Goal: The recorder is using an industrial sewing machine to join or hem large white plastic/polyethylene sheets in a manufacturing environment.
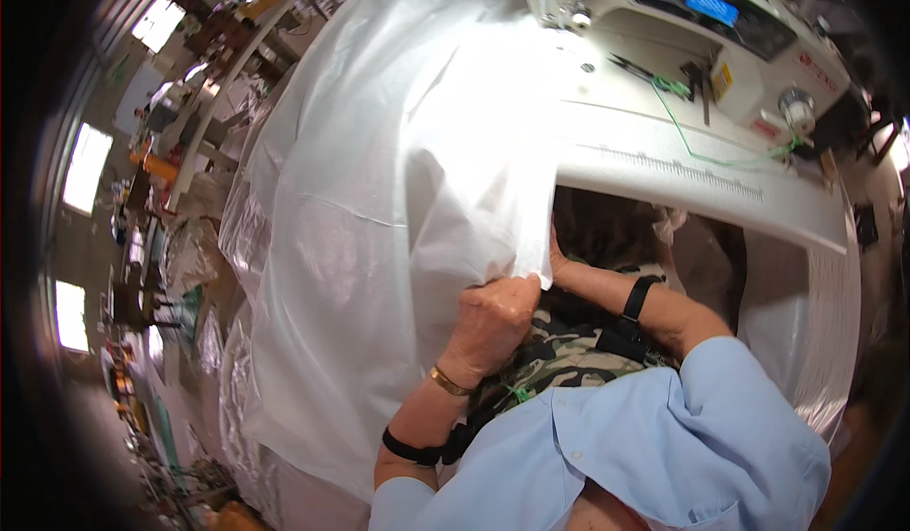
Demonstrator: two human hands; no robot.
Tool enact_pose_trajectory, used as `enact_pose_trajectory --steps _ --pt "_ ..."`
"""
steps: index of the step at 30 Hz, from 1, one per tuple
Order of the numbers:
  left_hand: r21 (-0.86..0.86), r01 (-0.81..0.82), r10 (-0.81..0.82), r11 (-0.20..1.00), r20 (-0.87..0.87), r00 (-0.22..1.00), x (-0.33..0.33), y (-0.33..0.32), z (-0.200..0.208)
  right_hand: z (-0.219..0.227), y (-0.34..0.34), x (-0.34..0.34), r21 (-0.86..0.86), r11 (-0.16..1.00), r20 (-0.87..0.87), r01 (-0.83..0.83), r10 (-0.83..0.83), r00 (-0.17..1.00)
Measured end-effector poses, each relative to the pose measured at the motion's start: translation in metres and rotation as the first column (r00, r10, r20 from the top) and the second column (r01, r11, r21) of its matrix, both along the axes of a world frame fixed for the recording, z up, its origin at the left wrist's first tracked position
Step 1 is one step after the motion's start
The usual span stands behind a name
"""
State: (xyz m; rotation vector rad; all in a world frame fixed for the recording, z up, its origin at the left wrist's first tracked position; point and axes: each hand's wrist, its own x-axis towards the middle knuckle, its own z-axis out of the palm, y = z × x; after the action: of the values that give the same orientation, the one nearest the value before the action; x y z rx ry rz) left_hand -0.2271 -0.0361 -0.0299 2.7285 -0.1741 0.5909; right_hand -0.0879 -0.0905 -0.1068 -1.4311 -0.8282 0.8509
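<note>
Smooth, glossy, plastic-looking sheet [336, 247] — matt cloth shirt [654, 446], shiny metal-looking bracelet [450, 382] — smooth, hard sewing-machine casing [614, 8].

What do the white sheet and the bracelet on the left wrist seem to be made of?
White sheet: probably plastic film or coated fabric; smooth, faintly glossy, with a soft sheen along its folds. Bracelet: likely metal, polished and gold-toned, judging by its shine.

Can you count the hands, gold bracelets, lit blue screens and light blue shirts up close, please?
Hands: 2 (left hand; right hand, partly behind the white sheet)
Gold bracelet: 1
Lit blue screen: 1
Light blue shirt: 1
Total: 5
</note>
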Motion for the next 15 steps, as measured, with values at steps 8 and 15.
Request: enact_pose_trajectory --steps 8,15 --pt "-0.564 0.0 0.059 0.826 0.087 0.994 0.002 -0.005 -0.026 0.008 -0.002 0.008 -0.064 0.998 0.178 -0.023 0.034 0.983" --pt "-0.502 0.027 0.026 0.865 0.097 0.995 -0.005 0.024 0.006 0.027 0.039 0.043 -0.057 0.978 0.51 0.201 -0.144 0.848"
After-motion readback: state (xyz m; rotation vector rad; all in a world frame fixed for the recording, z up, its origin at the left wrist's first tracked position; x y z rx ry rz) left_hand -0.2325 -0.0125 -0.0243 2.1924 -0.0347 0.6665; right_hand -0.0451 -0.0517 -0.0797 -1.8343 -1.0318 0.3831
